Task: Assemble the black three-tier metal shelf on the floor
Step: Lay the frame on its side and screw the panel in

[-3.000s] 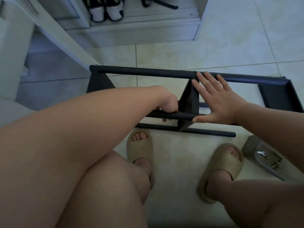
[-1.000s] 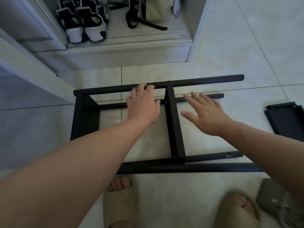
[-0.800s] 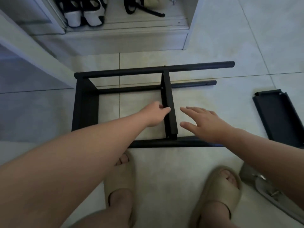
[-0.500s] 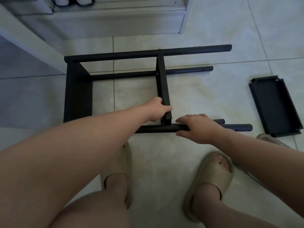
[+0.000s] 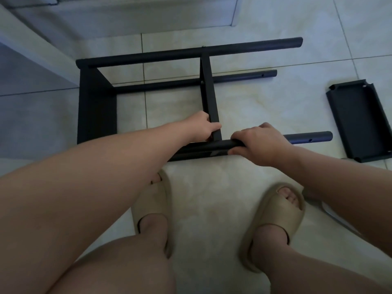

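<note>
The black shelf frame lies on its side on the tiled floor, with one tier panel at its left end and a middle tier panel set between the four round poles. My left hand grips the near end of the middle panel. My right hand curls over the near upper pole just right of that panel. A loose black tier panel lies flat on the floor to the right, apart from the frame.
My feet in beige slippers stand just in front of the frame. A white cabinet base runs along the back and a white door edge angles in at the left. Something pale shows under my right forearm.
The frame has been tipped over from its earlier pose. My left hand left the far pole for the middle panel's near end, and my right hand closed over the near pole. The camera tilted down.
</note>
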`<action>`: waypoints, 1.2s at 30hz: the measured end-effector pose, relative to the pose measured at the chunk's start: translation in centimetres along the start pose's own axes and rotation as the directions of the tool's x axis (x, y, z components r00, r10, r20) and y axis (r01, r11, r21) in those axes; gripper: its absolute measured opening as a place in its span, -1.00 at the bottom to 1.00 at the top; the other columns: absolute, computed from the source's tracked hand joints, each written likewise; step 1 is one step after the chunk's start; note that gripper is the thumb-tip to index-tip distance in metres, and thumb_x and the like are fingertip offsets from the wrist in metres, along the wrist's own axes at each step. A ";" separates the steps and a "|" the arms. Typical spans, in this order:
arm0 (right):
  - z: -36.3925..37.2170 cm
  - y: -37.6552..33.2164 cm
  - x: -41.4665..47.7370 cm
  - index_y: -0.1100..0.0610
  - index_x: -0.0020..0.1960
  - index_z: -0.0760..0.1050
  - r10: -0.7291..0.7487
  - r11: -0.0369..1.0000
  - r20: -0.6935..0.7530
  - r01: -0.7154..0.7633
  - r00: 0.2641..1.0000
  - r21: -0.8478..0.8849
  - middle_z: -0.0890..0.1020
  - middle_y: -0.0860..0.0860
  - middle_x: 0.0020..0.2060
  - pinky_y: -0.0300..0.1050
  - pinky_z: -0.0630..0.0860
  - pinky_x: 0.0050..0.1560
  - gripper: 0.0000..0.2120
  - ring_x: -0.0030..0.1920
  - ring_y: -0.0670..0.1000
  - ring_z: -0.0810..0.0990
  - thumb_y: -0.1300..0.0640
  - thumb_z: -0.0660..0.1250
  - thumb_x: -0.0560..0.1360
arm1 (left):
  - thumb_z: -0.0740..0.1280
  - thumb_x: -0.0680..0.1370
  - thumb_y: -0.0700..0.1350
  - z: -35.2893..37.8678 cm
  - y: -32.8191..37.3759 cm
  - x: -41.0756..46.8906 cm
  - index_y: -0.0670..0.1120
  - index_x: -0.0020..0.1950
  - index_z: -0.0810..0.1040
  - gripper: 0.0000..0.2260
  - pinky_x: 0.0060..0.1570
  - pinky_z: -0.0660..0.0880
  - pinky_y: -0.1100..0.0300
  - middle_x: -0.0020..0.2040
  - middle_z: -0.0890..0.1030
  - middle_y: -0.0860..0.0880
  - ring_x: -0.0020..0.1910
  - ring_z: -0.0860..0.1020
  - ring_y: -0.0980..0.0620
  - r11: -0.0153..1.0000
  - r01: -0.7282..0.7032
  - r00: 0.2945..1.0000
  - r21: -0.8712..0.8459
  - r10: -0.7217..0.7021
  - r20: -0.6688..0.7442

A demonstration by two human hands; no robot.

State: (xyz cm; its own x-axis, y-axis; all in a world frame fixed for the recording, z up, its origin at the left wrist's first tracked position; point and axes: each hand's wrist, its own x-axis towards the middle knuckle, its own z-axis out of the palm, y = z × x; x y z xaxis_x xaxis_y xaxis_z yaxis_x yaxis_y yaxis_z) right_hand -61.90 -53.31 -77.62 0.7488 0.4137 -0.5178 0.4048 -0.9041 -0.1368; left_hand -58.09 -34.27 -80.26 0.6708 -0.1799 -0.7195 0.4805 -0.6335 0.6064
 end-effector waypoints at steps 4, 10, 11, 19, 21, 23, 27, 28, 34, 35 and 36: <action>0.1 -0.3 0.6 -0.07 0.06 0.47 0.040 0.999 0.011 -0.040 0.999 0.004 0.56 -0.10 -0.18 -0.01 0.33 0.16 -0.74 -0.17 0.00 0.44 -0.24 0.17 0.64 | 0.35 0.62 0.02 -0.3 0.0 0.2 -0.26 0.17 0.56 -0.66 0.09 0.53 0.06 0.08 0.67 -0.22 0.10 0.65 -0.20 1.000 0.019 1.000 -0.003 -0.019 -0.002; -0.2 -0.9 -0.4 -0.03 0.31 0.45 0.056 0.997 0.027 -0.055 0.998 -0.046 0.59 -0.02 0.13 0.02 0.34 0.22 -0.66 0.15 0.09 0.54 -0.17 0.12 0.67 | 0.31 0.64 0.04 -0.6 0.7 -1.9 -0.27 0.22 0.58 -0.62 0.22 0.52 -0.02 0.18 0.64 -0.23 0.17 0.59 -0.23 0.986 0.044 0.998 0.160 -0.036 -0.053; -0.6 -0.6 -0.9 -0.03 0.39 0.41 0.049 0.996 0.023 -0.047 0.999 -0.080 0.57 -0.01 0.21 0.03 0.34 0.27 -0.62 0.22 0.10 0.52 -0.18 0.11 0.67 | 0.29 0.65 0.05 -0.8 1.1 -2.7 -0.25 0.30 0.53 -0.60 0.17 0.50 0.05 0.24 0.61 -0.19 0.20 0.57 -0.20 0.976 0.052 0.996 0.210 -0.037 -0.076; -4.1 5.0 -11.4 -0.09 0.64 -0.04 0.140 0.980 -0.091 -0.151 0.986 -0.133 0.09 0.00 0.63 0.16 0.01 0.58 -0.37 0.63 0.10 0.00 -0.26 0.05 0.66 | 0.21 0.63 0.16 -0.5 6.2 -10.4 -0.04 0.50 0.30 -0.51 0.31 0.37 -0.06 0.44 0.42 -0.12 0.41 0.35 -0.20 0.744 -0.007 0.963 0.669 0.186 -0.197; -4.1 6.4 -14.7 -0.14 0.65 -0.12 0.192 0.966 -0.115 -0.208 0.975 -0.152 -0.03 -0.02 0.65 0.19 -0.08 0.58 -0.34 0.64 0.10 -0.12 -0.31 0.00 0.64 | 0.20 0.63 0.19 0.4 8.3 -12.0 -0.03 0.49 0.33 -0.50 0.33 0.31 -0.09 0.48 0.39 -0.09 0.46 0.26 -0.17 0.630 -0.048 0.951 0.775 0.266 -0.158; -3.7 7.7 -17.8 -0.17 0.64 -0.20 0.231 0.949 -0.131 -0.253 0.964 -0.186 -0.12 -0.03 0.65 0.22 -0.15 0.58 -0.32 0.64 0.09 -0.21 -0.35 -0.06 0.62 | 0.18 0.62 0.19 1.8 10.4 -13.3 -0.03 0.48 0.34 -0.51 0.34 0.29 -0.10 0.49 0.37 -0.08 0.47 0.22 -0.15 0.555 -0.096 0.932 0.827 0.342 -0.122; -2.0 10.4 -23.5 -0.21 0.62 -0.28 0.338 0.926 -0.139 -0.355 0.931 -0.126 -0.19 -0.08 0.65 0.24 -0.18 0.57 -0.31 0.63 0.08 -0.27 -0.36 -0.10 0.59 | 0.17 0.63 0.20 6.9 13.4 -15.0 0.00 0.52 0.30 -0.49 0.39 0.23 -0.14 0.55 0.27 -0.09 0.53 0.13 -0.18 0.449 -0.192 0.898 0.873 0.439 -0.028; -1.3 11.1 -24.6 -0.21 0.62 -0.28 0.358 0.920 -0.128 -0.373 0.925 -0.119 -0.20 -0.09 0.65 0.25 -0.17 0.57 -0.31 0.63 0.08 -0.27 -0.36 -0.11 0.59 | 0.16 0.63 0.21 8.5 13.9 -15.1 0.03 0.56 0.24 -0.46 0.44 0.17 -0.17 0.60 0.17 -0.09 0.57 0.04 -0.19 0.410 -0.221 0.897 0.885 0.442 0.019; 4.0 15.4 -27.7 -0.21 0.62 -0.28 0.463 0.884 -0.006 -0.462 0.886 -0.077 -0.22 -0.07 0.64 0.30 -0.19 0.55 -0.32 0.63 0.10 -0.28 -0.36 -0.09 0.62 | 0.12 0.64 0.24 16.4 15.5 -12.4 0.10 0.64 -0.02 -0.37 0.52 -0.05 -0.23 0.66 -0.16 -0.04 0.61 -0.22 -0.18 0.193 -0.395 0.858 0.898 0.427 0.286; 5.1 16.0 -27.8 -0.21 0.62 -0.28 0.467 0.883 0.029 -0.465 0.884 -0.070 -0.21 -0.08 0.64 0.30 -0.20 0.55 -0.33 0.63 0.09 -0.27 -0.37 -0.10 0.62 | 0.12 0.64 0.23 17.4 15.5 -11.7 0.08 0.64 -0.01 -0.38 0.52 -0.02 -0.23 0.66 -0.14 -0.05 0.62 -0.20 -0.18 0.174 -0.416 0.850 0.893 0.424 0.313; 6.3 16.7 -27.7 -0.20 0.62 -0.27 0.468 0.883 0.068 -0.464 0.881 -0.067 -0.19 -0.08 0.65 0.29 -0.19 0.55 -0.33 0.63 0.08 -0.25 -0.37 -0.10 0.62 | 0.13 0.64 0.23 18.5 15.5 -11.0 0.07 0.63 0.01 -0.38 0.52 0.00 -0.22 0.66 -0.12 -0.06 0.62 -0.17 -0.19 0.162 -0.434 0.845 0.886 0.416 0.338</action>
State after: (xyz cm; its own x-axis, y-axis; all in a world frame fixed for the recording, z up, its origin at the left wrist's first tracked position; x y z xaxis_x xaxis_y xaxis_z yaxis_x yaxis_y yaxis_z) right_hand -79.14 -80.51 -70.88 0.8136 -0.0659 -0.5777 0.0454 -0.9833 0.1761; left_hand -68.42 -56.02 -69.19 0.5753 -0.6694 -0.4700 -0.7141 -0.6912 0.1103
